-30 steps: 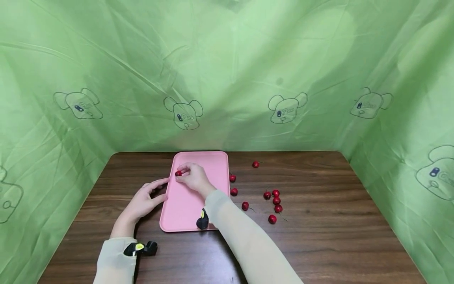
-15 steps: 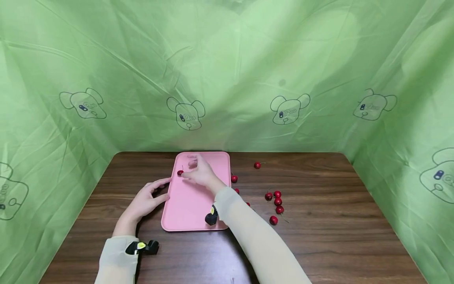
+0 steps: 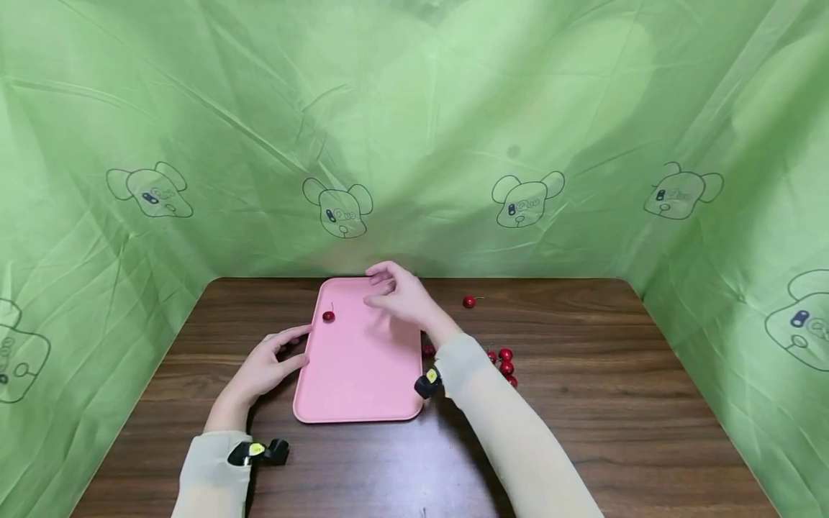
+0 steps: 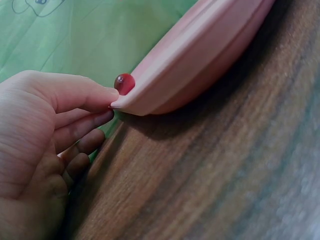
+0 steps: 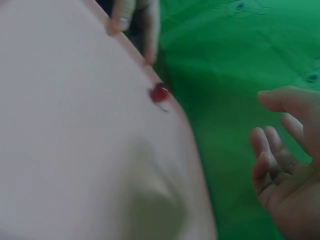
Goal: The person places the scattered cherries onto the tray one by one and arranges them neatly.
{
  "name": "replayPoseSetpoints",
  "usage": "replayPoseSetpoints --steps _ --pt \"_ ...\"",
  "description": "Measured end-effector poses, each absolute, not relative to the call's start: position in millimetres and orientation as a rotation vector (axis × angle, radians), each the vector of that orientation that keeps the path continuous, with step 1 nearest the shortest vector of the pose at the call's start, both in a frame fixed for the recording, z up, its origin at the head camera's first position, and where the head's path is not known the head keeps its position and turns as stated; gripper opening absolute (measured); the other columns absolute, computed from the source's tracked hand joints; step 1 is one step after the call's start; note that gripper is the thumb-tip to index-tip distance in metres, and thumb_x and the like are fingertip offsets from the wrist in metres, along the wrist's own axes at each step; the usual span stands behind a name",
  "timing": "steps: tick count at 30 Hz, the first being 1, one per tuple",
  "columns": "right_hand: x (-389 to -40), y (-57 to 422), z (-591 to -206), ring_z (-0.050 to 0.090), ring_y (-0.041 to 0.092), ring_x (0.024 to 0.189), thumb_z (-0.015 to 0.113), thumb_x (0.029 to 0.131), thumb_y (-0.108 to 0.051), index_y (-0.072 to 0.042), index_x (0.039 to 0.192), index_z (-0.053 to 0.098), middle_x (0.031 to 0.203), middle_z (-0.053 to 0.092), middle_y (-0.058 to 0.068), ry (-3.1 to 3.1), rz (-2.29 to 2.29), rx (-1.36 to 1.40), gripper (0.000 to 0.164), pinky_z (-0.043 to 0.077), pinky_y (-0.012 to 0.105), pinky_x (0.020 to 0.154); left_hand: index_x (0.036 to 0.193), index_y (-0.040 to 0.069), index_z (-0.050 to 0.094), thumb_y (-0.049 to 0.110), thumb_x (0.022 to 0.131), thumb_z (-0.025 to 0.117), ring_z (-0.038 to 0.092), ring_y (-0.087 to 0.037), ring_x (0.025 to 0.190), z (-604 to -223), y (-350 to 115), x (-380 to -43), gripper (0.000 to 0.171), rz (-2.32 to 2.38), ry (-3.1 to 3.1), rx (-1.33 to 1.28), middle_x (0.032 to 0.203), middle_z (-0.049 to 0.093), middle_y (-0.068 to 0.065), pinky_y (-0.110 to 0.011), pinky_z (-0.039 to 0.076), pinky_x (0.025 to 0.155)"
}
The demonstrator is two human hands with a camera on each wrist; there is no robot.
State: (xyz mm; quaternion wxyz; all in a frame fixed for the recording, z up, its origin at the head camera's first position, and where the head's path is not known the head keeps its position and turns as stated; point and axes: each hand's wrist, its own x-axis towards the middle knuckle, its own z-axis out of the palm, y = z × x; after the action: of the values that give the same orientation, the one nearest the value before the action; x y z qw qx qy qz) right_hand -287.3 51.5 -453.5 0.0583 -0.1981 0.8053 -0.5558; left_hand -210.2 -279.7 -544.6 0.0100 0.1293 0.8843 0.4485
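A pink tray [image 3: 356,381] lies on the wooden table, with one red cherry [image 3: 328,316] near its left rim, stem up. My left hand [image 3: 265,367] rests its thumb and fingertips against the tray's left edge; in the left wrist view the left hand [image 4: 55,115] touches the rim just beside the cherry [image 4: 125,83]. Above the tray's far right part is my right hand [image 3: 404,296], fingers loosely bent and apart, holding nothing. The right wrist view shows that same right hand [image 5: 292,160] with a gap between thumb and fingers, away from the cherry [image 5: 159,93].
Right of the tray, several cherries [image 3: 506,367] sit grouped on the table [image 3: 615,403], partly hidden by the right sleeve. One cherry [image 3: 429,350] lies close to the tray's right edge, another cherry [image 3: 469,302] farther back. A green cloth [image 3: 414,144] surrounds the table's back and sides.
My right hand has let go of the cherry, leaving it on the tray, and has moved up and to the right. The left hand stays at the tray's edge.
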Motion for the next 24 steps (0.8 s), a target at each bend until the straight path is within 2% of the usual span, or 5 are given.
replayPoseSetpoints --steps 3,9,17,19,24 --pt "-283.5 71.7 -443.8 0.07 0.028 0.112 0.086 0.094 -0.012 -0.008 0.142 0.064 0.134 0.07 0.011 2.486 -1.663 -0.612 0.053 0.057 0.038 0.098 0.152 0.014 0.065 0.013 0.097 0.083 0.054 -0.032 0.125 -544.3 -278.8 -209.7 0.058 1.392 2.764 0.401 0.133 0.069 -0.017 -0.051 0.04 0.105" --pt "-280.5 111.6 -435.0 0.07 0.027 0.106 0.083 0.096 -0.008 -0.009 0.133 0.07 0.133 0.072 0.015 2.513 -1.764 -0.587 0.039 0.057 0.042 0.09 0.153 0.012 0.065 0.012 0.097 0.082 0.054 -0.033 0.125 -542.5 -278.1 -209.2 0.058 1.384 2.771 0.406 0.132 0.068 -0.018 -0.051 0.04 0.105" --pt "-289.7 171.8 -450.5 0.072 0.03 0.108 0.084 0.097 -0.015 -0.001 0.131 0.071 0.131 0.071 0.023 2.592 -1.83 -0.508 0.039 0.057 0.047 0.094 0.153 0.011 0.065 0.013 0.097 0.082 0.054 -0.034 0.125 -542.2 -280.1 -207.5 0.058 1.369 2.78 0.373 0.132 0.067 -0.02 -0.049 0.039 0.105" --pt "-292.0 187.7 -457.1 0.072 0.031 0.108 0.084 0.097 -0.015 0.0 0.13 0.071 0.13 0.071 0.026 2.634 -1.827 -0.453 0.039 0.056 0.047 0.095 0.153 0.012 0.065 0.014 0.097 0.082 0.054 -0.034 0.125 -543.0 -279.8 -208.0 0.058 1.366 2.777 0.371 0.132 0.067 -0.019 -0.049 0.04 0.105" --pt "-294.8 217.8 -475.9 0.07 0.031 0.107 0.085 0.095 -0.015 0.0 0.126 0.073 0.122 0.074 0.022 2.75 -1.812 -0.238 0.036 0.054 0.039 0.092 0.153 0.013 0.065 0.014 0.098 0.082 0.054 -0.034 0.126 -544.8 -278.5 -209.5 0.058 1.364 2.779 0.384 0.133 0.068 -0.018 -0.049 0.04 0.106"
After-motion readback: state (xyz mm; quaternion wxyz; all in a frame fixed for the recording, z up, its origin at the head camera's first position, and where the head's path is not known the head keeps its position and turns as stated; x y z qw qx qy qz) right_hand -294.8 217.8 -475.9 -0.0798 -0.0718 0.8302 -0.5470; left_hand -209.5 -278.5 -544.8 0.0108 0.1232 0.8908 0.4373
